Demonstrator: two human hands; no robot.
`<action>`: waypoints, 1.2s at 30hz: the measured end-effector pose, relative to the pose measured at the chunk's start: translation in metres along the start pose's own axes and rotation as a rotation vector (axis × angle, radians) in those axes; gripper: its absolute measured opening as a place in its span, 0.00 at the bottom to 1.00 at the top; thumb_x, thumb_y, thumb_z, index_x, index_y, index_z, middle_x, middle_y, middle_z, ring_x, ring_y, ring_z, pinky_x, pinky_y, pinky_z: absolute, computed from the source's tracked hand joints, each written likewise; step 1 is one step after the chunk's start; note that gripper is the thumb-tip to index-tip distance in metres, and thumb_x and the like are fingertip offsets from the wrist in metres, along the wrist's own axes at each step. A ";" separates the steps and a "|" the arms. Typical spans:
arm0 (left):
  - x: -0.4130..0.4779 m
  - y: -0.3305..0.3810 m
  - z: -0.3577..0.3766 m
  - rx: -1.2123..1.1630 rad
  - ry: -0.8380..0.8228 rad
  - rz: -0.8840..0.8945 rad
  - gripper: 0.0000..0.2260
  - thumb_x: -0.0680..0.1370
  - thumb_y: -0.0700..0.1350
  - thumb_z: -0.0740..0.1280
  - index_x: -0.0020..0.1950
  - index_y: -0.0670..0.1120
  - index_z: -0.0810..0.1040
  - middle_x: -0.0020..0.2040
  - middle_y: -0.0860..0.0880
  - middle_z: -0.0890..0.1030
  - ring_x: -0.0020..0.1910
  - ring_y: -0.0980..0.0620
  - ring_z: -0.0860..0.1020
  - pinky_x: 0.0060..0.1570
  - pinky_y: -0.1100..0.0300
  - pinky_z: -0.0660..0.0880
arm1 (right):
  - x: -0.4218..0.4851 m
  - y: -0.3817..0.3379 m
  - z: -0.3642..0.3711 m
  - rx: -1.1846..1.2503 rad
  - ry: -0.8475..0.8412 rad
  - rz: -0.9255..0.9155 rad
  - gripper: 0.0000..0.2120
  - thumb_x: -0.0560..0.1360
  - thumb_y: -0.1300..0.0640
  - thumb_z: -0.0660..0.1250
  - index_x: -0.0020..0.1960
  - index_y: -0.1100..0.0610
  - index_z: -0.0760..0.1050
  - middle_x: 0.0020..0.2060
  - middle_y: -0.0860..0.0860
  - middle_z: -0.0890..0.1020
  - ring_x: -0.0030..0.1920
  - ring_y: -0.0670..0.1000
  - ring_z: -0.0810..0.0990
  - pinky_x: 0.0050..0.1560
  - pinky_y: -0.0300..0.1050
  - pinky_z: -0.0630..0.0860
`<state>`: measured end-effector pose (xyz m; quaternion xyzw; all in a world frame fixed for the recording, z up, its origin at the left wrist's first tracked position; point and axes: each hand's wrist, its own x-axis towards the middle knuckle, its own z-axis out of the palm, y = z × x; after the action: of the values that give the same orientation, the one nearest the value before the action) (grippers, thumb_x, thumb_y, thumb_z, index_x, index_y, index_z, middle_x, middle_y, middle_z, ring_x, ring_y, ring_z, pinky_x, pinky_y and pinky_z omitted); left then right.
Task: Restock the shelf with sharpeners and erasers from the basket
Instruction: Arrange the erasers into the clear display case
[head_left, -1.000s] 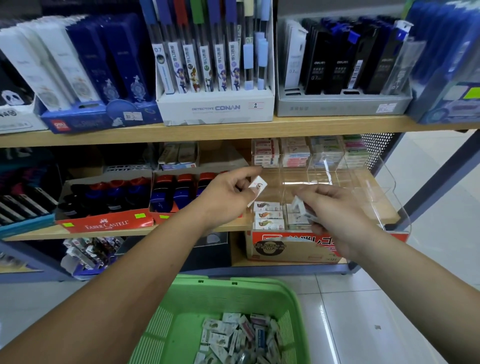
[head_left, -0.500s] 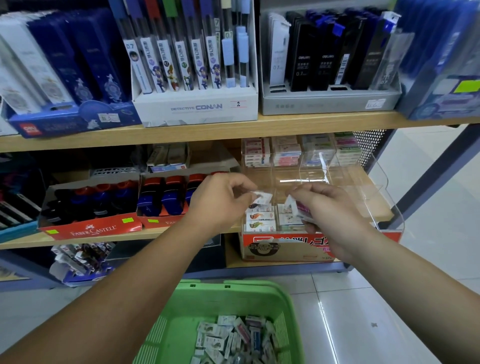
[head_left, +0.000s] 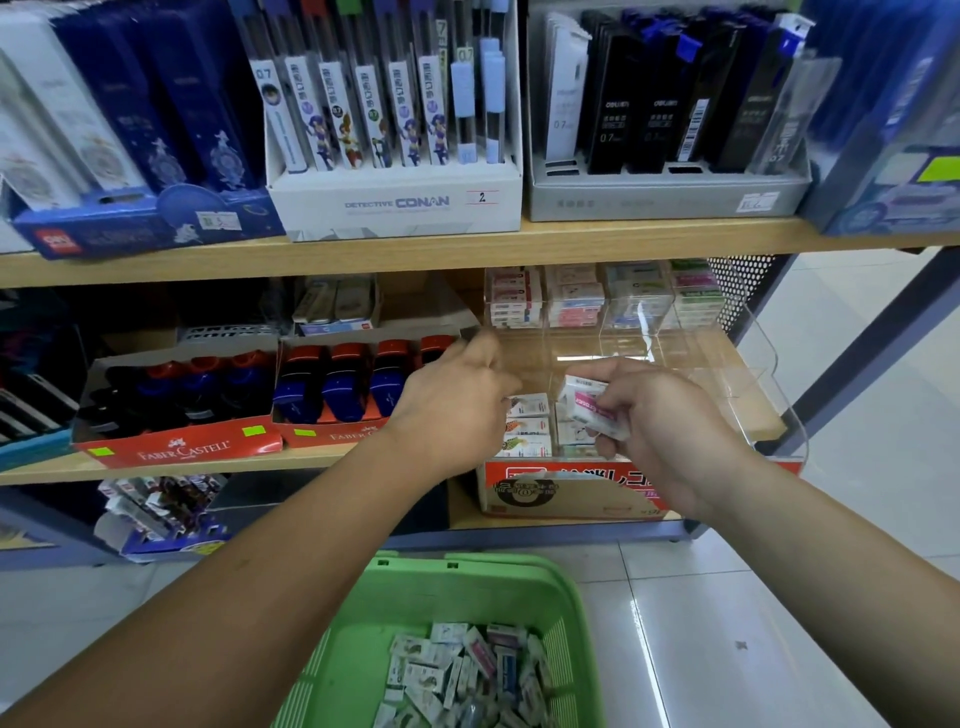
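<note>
left hand (head_left: 457, 400): eraser now hidden | right hand (head_left: 660, 415) grips white, pink-banded erasers (head_left: 588, 404)

A white display box printed DETECTIVE CONAN (head_left: 395, 205) sits at upper centre, filled with upright slim tubes bearing cartoon figures (head_left: 363, 104). Just right of it, a grey tray (head_left: 665, 200) holds black cases marked 0.7 (head_left: 639, 104). At upper left, a dark blue carton (head_left: 145, 223) carries tall blue and white packs (head_left: 130, 93). A red-and-white cardboard box (head_left: 571, 491) lies right of centre, loose packets (head_left: 161, 509) at lower left, glossy pale floor tiles (head_left: 753, 623) at lower right.
</note>
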<state>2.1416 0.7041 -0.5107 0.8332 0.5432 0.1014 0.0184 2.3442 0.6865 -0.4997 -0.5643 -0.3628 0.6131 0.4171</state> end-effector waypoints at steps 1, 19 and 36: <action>-0.001 0.000 0.000 -0.064 0.050 -0.005 0.12 0.82 0.45 0.66 0.64 0.54 0.82 0.59 0.54 0.72 0.58 0.53 0.73 0.48 0.55 0.78 | 0.000 0.002 -0.002 -0.004 -0.023 -0.030 0.17 0.78 0.72 0.59 0.55 0.60 0.84 0.43 0.60 0.84 0.38 0.56 0.76 0.33 0.47 0.71; -0.012 0.008 -0.025 -1.248 -0.174 -0.439 0.14 0.84 0.40 0.65 0.68 0.49 0.81 0.57 0.48 0.83 0.51 0.52 0.84 0.53 0.56 0.83 | -0.018 -0.003 -0.007 -0.011 0.023 -0.081 0.10 0.80 0.63 0.71 0.61 0.61 0.81 0.48 0.57 0.89 0.49 0.58 0.89 0.47 0.52 0.82; -0.012 0.029 -0.027 -1.255 0.006 -0.474 0.12 0.79 0.35 0.71 0.60 0.48 0.79 0.50 0.44 0.86 0.46 0.47 0.87 0.51 0.49 0.85 | -0.027 -0.007 -0.042 0.234 -0.001 -0.074 0.18 0.74 0.77 0.70 0.62 0.65 0.79 0.51 0.64 0.84 0.50 0.62 0.88 0.49 0.49 0.86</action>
<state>2.1580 0.6792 -0.4820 0.5225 0.5495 0.3938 0.5196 2.3867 0.6630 -0.4869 -0.4978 -0.3096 0.6357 0.5021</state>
